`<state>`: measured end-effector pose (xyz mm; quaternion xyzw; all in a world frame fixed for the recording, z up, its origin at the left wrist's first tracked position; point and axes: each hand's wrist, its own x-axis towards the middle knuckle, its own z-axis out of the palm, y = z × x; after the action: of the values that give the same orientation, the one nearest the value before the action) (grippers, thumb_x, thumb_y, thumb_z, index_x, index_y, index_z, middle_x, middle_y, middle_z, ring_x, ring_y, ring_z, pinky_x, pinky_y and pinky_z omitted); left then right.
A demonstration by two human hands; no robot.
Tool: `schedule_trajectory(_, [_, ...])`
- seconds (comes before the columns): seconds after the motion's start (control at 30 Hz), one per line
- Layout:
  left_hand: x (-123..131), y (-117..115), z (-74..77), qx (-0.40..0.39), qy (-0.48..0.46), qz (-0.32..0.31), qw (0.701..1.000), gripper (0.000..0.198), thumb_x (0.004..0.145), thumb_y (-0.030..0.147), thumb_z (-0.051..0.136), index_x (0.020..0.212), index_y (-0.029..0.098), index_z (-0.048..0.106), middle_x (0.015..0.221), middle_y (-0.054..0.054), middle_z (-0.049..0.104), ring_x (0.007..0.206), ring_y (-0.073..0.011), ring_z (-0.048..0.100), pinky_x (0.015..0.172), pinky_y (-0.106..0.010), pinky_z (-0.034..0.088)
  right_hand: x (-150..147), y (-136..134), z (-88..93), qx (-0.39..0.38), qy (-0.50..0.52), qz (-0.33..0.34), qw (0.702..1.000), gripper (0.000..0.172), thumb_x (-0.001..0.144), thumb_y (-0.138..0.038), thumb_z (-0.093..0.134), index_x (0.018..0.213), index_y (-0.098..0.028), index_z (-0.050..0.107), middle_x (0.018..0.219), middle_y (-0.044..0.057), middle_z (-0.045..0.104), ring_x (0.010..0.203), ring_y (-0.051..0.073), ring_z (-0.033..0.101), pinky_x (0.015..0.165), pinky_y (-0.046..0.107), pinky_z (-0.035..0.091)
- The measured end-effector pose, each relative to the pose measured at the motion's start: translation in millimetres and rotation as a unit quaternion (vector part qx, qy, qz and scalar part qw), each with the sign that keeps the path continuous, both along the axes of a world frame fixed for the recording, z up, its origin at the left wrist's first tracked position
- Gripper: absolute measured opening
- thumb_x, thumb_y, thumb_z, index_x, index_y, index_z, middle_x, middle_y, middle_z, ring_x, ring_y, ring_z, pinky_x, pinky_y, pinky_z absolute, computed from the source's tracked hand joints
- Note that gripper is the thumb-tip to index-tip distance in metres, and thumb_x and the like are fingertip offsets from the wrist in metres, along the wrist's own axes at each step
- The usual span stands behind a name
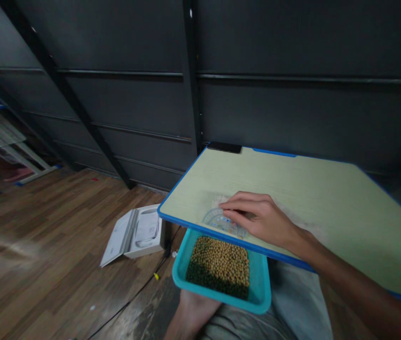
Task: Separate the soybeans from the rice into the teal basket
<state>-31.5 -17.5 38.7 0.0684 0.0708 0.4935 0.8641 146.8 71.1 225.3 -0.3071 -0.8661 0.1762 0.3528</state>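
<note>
A turquoise plastic tray (264,288) holds a layer of round tan beans (221,262), which look like soybeans. My left hand (198,304) supports it from below, just under the desk's front edge; its fingers are hidden beneath the tray. Over the pale desktop (274,174), my right hand (253,212) has its fingers closed, fingertips down near the front left corner. By those fingertips lies a flat, see-through curved piece (217,218) with fine markings and some blue, possibly a protractor. What the fingers pinch, if anything, is hidden.
A black flat object (224,147) lies at the desk's back left corner. On the wooden floor are an open white box (143,231) and a black cable (132,295) with a yellow tie. Dark panelled wall (140,104) stands behind; another desk frame (12,146) is far left.
</note>
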Motion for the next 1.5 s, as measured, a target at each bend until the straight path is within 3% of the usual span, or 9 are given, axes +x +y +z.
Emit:
schedule_trajectory(0.17, [2, 2, 4.3, 0.007, -0.003, 0.007, 1.0, 0.038, 0.091, 0.034, 0.039, 0.118, 0.028, 0.065, 0.113, -0.006, 0.076, 0.129, -0.0265, 0.052, 0.115, -0.051, 0.027, -3, 0, -2.6, -0.001, -0.018, 0.02, 1.0, 0.022, 0.094, -0.022, 0.056, 0.109, -0.021, 0.072, 0.104, 0.005, 0.072, 0.093, 0.015, 0.066, 0.085, 0.031, 0.053])
schedule_trajectory(0.43, [0, -4, -12.6, -0.034, 0.01, 0.043, 0.998, 0.042, 0.093, 0.041, 0.037, 0.127, 0.026, 0.058, 0.121, -0.009, 0.072, 0.119, -0.0272, 0.061, 0.115, -0.054, 0.025, 6, 9, -8.6, 0.035, -0.068, -0.033, 0.996, 0.025, 0.094, -0.015, 0.055, 0.113, -0.02, 0.069, 0.105, 0.006, 0.071, 0.092, 0.017, 0.066, 0.083, 0.033, 0.053])
schedule_trajectory(0.73, [-3, -4, -18.2, -0.044, 0.013, 0.04, 0.998, 0.04, 0.093, 0.041, 0.037, 0.12, 0.028, 0.063, 0.115, -0.006, 0.075, 0.118, -0.0253, 0.062, 0.115, -0.051, 0.026, 10, 10, -7.5, 0.062, -0.028, -0.06, 0.996, 0.027, 0.093, -0.014, 0.055, 0.115, -0.021, 0.069, 0.106, 0.006, 0.07, 0.093, 0.018, 0.066, 0.085, 0.034, 0.053])
schedule_trajectory(0.97, [-2, -2, -10.9, 0.001, -0.007, 0.016, 1.0, 0.037, 0.091, 0.034, 0.039, 0.113, 0.027, 0.069, 0.12, -0.006, 0.073, 0.122, -0.0252, 0.058, 0.116, -0.047, 0.027, 10, 12, -10.4, 0.065, -0.06, -0.059, 0.994, 0.027, 0.094, -0.014, 0.054, 0.116, -0.02, 0.068, 0.109, 0.007, 0.069, 0.095, 0.019, 0.066, 0.087, 0.035, 0.053])
schedule_trajectory(1.17, [-1, -1, -9.0, -0.027, -0.009, 0.019, 0.999, 0.039, 0.093, 0.039, 0.036, 0.115, 0.029, 0.067, 0.116, -0.003, 0.074, 0.121, -0.0241, 0.059, 0.115, -0.047, 0.028, 6, 10, -9.6, 0.051, -0.047, -0.038, 0.997, 0.026, 0.094, -0.016, 0.054, 0.115, -0.022, 0.069, 0.109, 0.006, 0.07, 0.095, 0.018, 0.066, 0.086, 0.035, 0.053])
schedule_trajectory(1.5, [2, 0, 3.3, 0.037, -0.036, -0.009, 0.999, 0.043, 0.094, 0.039, 0.033, 0.122, 0.026, 0.063, 0.124, -0.005, 0.071, 0.122, -0.0236, 0.058, 0.117, -0.044, 0.024, 5, 8, -7.7, 0.029, -0.035, -0.015, 0.999, 0.025, 0.095, -0.017, 0.054, 0.114, -0.022, 0.069, 0.107, 0.005, 0.07, 0.095, 0.017, 0.065, 0.085, 0.033, 0.052])
